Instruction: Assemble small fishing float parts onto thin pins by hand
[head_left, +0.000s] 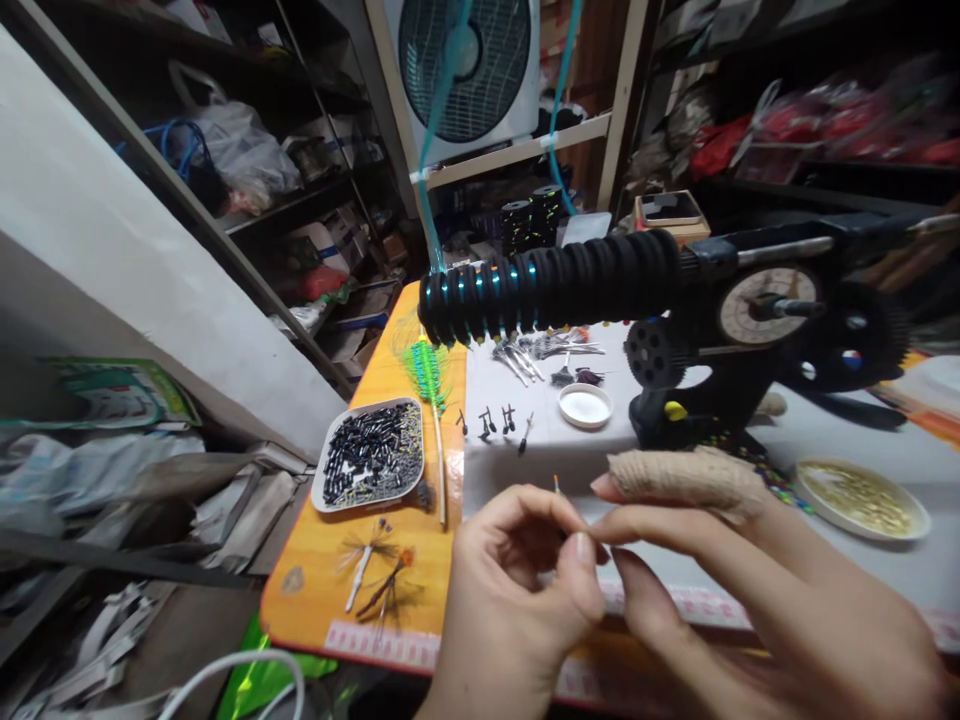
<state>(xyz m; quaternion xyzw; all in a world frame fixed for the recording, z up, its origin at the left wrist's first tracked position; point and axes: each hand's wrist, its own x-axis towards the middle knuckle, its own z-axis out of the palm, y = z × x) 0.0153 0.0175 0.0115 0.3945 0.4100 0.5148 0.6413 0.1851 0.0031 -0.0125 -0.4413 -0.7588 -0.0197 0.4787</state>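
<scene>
Head view: a thin pin-like piece with an orange tip [556,484] is pinched between the thumb and forefinger of the left hand [517,590], and it is met there by the fingertips of the right hand [750,580], whose forefinger is wrapped in beige tape [686,477]. Both hands are closed together on it, just in front of the black ribbed roller [551,285]. The step is judged best done with a light, steady pinch and wrists braced. No brand or writing can be read; the ruled strip [382,643] below the hands is blurred.
</scene>
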